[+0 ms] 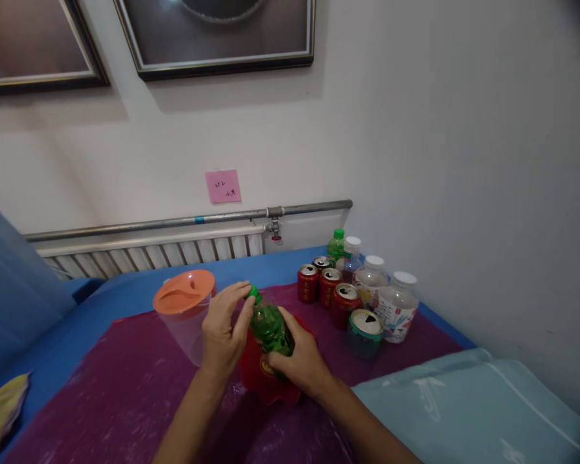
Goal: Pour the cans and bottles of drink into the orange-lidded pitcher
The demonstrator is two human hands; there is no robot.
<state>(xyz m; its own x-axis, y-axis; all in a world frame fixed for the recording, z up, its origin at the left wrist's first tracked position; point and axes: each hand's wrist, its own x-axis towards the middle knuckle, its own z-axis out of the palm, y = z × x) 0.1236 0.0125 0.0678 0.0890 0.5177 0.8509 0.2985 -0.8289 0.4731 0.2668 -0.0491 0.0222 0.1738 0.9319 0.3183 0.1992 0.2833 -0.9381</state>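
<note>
A green plastic bottle (269,323) with a green cap (254,294) leans to the left over a red scalloped tray (290,394). My right hand (302,361) is wrapped round the bottle's lower body. At its top, my left hand (228,325) has thumb and fingers on the cap. Left of the bottle stands a clear pitcher (186,332) with an orange lid (186,291), close behind my left hand. The tray's middle is partly hidden by the bottle and my right hand.
Red cans (345,308), a green can (365,335), white-capped bottles (397,309) and another green bottle (336,247) stand at the right by the wall. A purple sheet (125,380) covers the blue table (101,312). Light-blue cloth (473,406) lies front right, yellow cloth (2,412) far left.
</note>
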